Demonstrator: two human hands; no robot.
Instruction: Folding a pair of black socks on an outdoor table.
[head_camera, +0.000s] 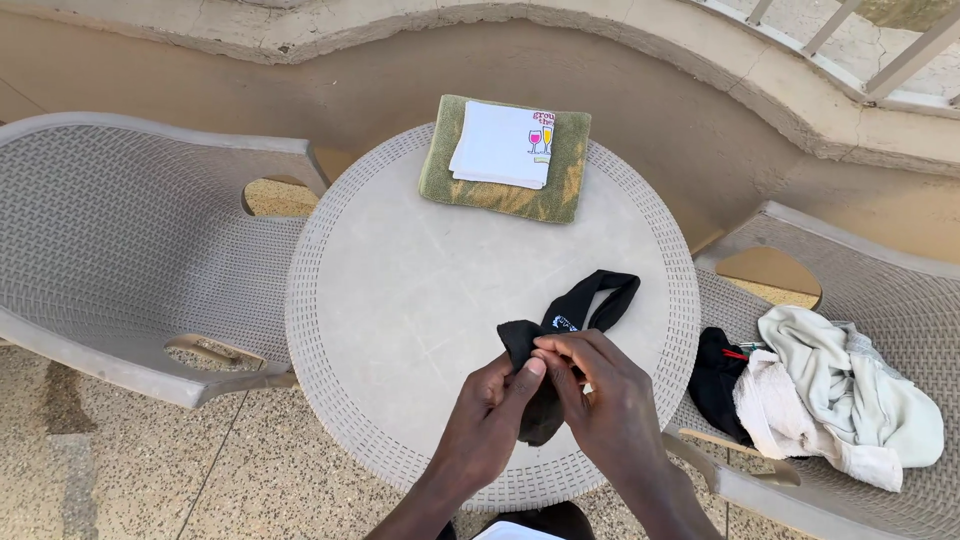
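A black sock (575, 315) lies on the round beige table (420, 290), its far end folded over toward the table's right side. Both my hands pinch its near end above the table's front edge. My left hand (487, 415) grips the cloth with thumb and fingers from the left. My right hand (605, 395) holds it from the right, fingers curled over the fabric. At the table's far side lies a folded green towel (505, 195) with a folded white cloth (500, 145) stacked on it.
A grey woven plastic chair (130, 240) stands left of the table. Another chair (870, 300) at the right holds a pile of white and pale green laundry (850, 395) and a black garment (718, 380). A low curved wall runs behind.
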